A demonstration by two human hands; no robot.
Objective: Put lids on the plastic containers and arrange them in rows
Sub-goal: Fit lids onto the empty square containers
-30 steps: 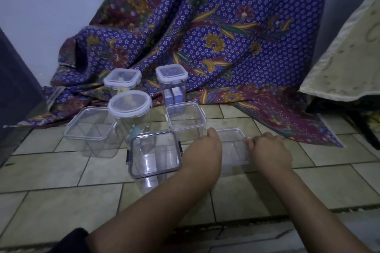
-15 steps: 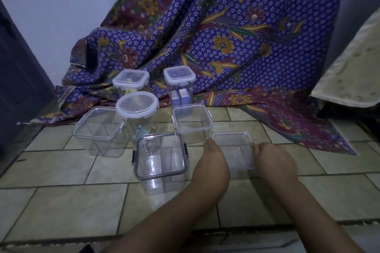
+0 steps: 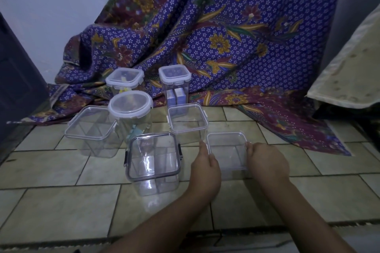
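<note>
Plastic containers, clear and mostly square with rounded corners, stand grouped on the tiled floor (image 3: 51, 170), whose pale stone-look tiles are matte and dim. The nearest-right one, a low square container (image 3: 227, 151), is grasped on both sides: the left hand (image 3: 205, 167) has its fingers against the left wall, the right hand (image 3: 267, 162) clasps the right wall (fingertips hidden behind the rim). Whether a lid sits on it is hard to tell through the clear plastic. Just left stands a dark-clipped container (image 3: 153, 160), glossy with reflections. Behind are an open-looking square tub (image 3: 187, 121), a wide tub (image 3: 90, 127), a round-lidded jar (image 3: 130, 107), and two white-lidded jars (image 3: 174, 82) with blurred contents. A patterned purple cloth (image 3: 216, 33) drapes softly behind.
</note>
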